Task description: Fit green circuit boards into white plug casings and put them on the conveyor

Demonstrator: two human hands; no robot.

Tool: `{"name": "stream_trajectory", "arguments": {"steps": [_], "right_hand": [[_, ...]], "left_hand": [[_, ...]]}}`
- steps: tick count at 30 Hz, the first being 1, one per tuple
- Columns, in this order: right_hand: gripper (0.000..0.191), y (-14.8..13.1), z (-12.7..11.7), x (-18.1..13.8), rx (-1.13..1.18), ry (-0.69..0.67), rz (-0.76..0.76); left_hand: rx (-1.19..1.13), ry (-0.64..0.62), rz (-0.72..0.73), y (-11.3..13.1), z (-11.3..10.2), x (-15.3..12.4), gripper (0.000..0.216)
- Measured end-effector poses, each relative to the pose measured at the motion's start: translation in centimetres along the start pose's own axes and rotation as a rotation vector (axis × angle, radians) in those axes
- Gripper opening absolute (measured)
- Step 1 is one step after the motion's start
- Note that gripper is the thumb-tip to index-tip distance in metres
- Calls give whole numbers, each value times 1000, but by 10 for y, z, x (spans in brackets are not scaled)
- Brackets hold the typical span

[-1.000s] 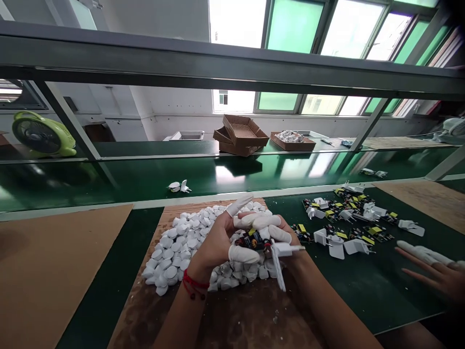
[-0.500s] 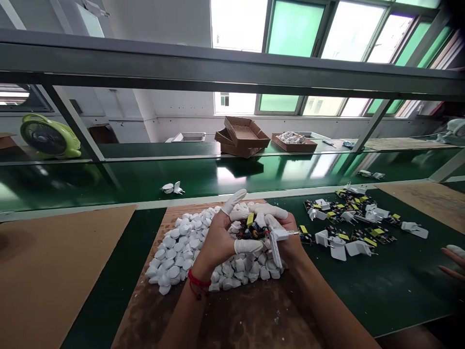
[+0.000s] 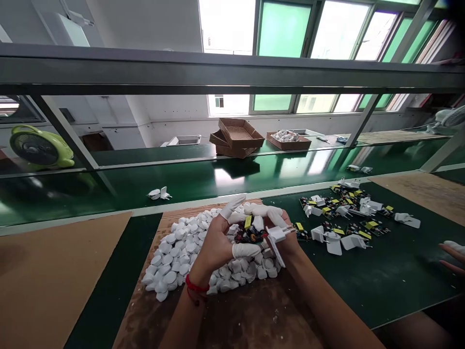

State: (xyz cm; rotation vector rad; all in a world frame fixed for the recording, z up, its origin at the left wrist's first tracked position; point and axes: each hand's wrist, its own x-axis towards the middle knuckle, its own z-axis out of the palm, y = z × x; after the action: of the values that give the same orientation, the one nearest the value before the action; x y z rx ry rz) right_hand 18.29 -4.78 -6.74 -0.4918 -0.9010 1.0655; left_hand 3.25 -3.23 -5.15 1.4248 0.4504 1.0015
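Observation:
My left hand [image 3: 214,245], with white finger cots and a red string bracelet at the wrist, is closed on a small circuit board [image 3: 250,233] with a yellow component. My right hand [image 3: 286,232], also in finger cots, is closed around the other side of the board. A white plug piece [image 3: 278,234] with metal pins, joined to the board by a red wire, rests against the right hand's fingers. Both hands are just above a pile of small white plastic caps [image 3: 174,257]. The right fingertips partly hide behind the board and plug.
Circuit boards with white plug pieces [image 3: 341,211] lie in a heap to the right. Another person's hand [image 3: 452,254] shows at the right edge. Beyond lies a green conveyor belt [image 3: 181,179] carrying white plug parts [image 3: 159,194]. Cardboard trays [image 3: 241,135] stand behind it, under a metal crossbar [image 3: 218,72].
The view has shifted slightly, so the surroundings sit further left. Both hands keep hold of the board, and the plug piece's pins now tilt upward a little more.

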Motion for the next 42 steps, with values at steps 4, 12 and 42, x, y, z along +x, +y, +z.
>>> {"name": "stream_trajectory", "arguments": {"steps": [4,12,42], "right_hand": [[26,3,-6,0,-55,18,9],[30,1,-7,-2,-150,-36,50],[15,10,-85,44,-55,665,-34]], "left_hand": [[-1,-27,-5,-3,1,1,110],[-87,-48,-50,-3,-1,1,114],[78,224,-355,9,2,4,68]]}}
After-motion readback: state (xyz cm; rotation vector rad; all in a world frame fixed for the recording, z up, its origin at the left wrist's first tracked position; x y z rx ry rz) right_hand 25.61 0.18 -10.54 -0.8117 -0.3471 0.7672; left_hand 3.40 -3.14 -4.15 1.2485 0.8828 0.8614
